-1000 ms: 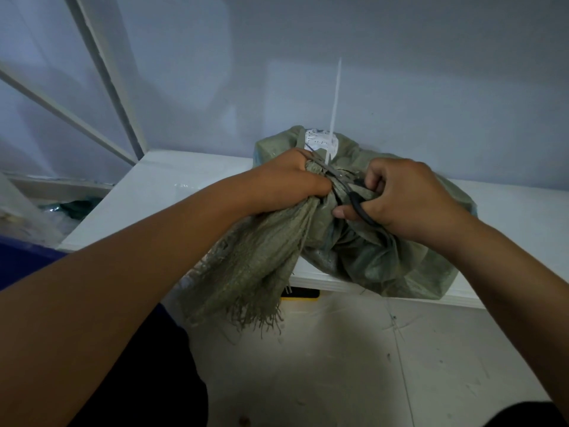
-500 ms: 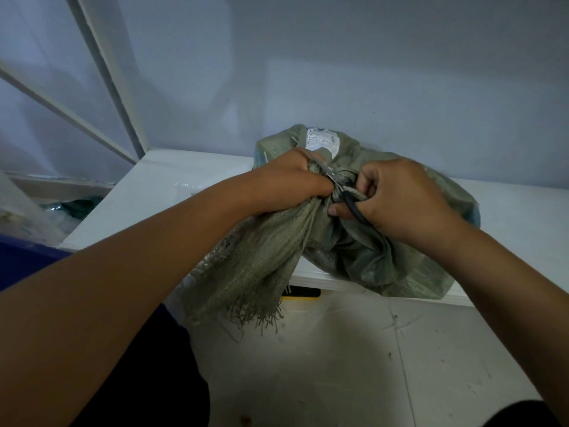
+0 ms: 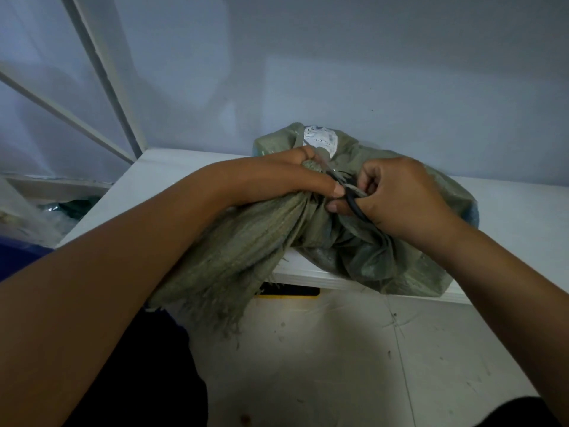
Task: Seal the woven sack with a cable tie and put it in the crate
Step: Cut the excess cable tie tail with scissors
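The cable tie's upright tail, above the hands a second ago, is gone: trimmed, so sealing looks done. Left hand point(image 3: 295, 177) grips the gathered neck of the woven sack point(image 3: 400, 263); right hand point(image 3: 400, 198) curls round scissors point(image 3: 354, 206). Beneath them the sack overhangs the bench point(image 3: 172, 180) edge; open floor point(image 3: 338, 349) below, wall point(image 3: 369, 72) close behind.

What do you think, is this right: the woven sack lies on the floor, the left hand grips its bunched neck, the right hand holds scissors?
Not the floor: the head view shows the woven sack lying on the white table. The rest holds: the left hand grips its bunched neck and the right hand holds scissors.
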A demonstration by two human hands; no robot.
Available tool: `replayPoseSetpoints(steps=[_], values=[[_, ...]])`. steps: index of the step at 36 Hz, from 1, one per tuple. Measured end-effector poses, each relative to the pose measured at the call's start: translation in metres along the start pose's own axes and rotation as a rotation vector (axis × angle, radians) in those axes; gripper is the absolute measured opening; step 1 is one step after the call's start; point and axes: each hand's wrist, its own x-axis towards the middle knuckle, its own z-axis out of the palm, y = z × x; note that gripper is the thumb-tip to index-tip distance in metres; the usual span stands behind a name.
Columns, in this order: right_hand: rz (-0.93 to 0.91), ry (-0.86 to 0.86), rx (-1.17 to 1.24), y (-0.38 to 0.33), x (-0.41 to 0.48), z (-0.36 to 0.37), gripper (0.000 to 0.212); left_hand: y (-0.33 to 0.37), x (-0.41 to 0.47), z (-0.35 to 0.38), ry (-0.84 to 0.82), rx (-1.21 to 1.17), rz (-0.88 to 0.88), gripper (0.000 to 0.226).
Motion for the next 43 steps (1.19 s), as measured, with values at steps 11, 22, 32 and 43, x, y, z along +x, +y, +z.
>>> replayPoseSetpoints(steps=[11,22,32,43], values=[[-0.104,0.007,-0.329,-0.006,-0.006,0.002,0.014,-0.007,0.007,0.019,0.085,0.142,0.048,0.061],[-0.114,-0.006,-0.405,-0.009,-0.007,0.010,0.034,-0.012,0.016,0.020,0.047,0.174,0.086,0.073],[-0.113,-0.060,-0.340,-0.010,-0.006,0.011,0.040,-0.013,0.019,0.018,0.029,0.193,0.077,0.076],[-0.157,-0.110,-0.214,-0.003,-0.003,0.014,0.054,-0.022,0.016,0.011,0.094,0.187,0.125,0.056]])
